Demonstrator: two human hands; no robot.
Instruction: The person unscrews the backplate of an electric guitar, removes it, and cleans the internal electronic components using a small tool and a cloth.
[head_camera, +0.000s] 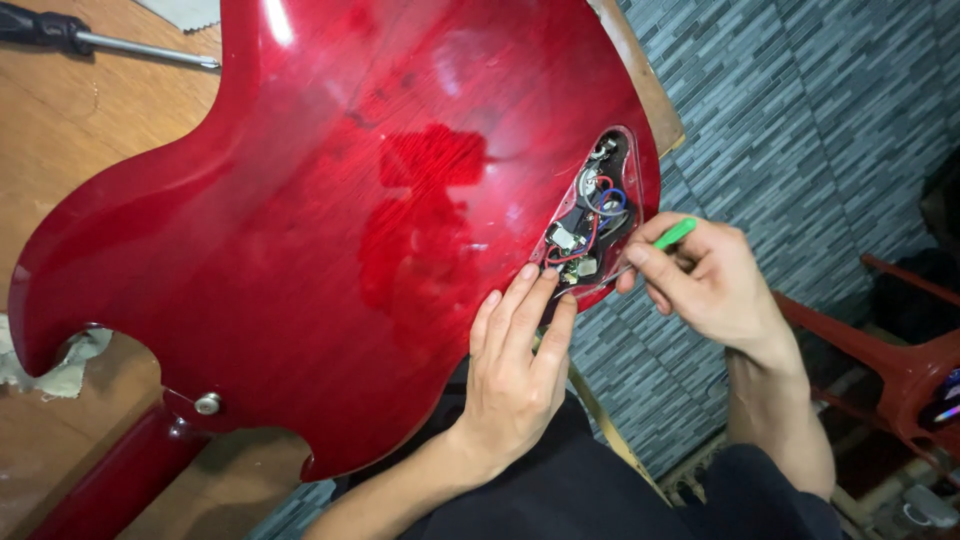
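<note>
Red guitar (330, 230): glossy body lying back-up on the wooden table (70, 130), its lower edge hanging over the person's lap.
Cavity (590, 215): open pocket near the body's right edge, showing red, blue and black wires and small metal parts.
Left hand (515, 375): flat on the guitar's back, fingers stretched out, fingertips at the cavity's lower rim, holding nothing.
Right hand (705, 285): closed around a green-handled screwdriver (640, 255), just beside the guitar's edge.
Screwdriver tip: thin metal shaft pointing into the cavity's lower end, close to the left fingertips.
Second screwdriver (110, 40): black-handled, lying on the table at top left.
Cloth (55, 370): crumpled under the guitar's left horn.
Red stool (890, 360): on the tiled floor, right.
</note>
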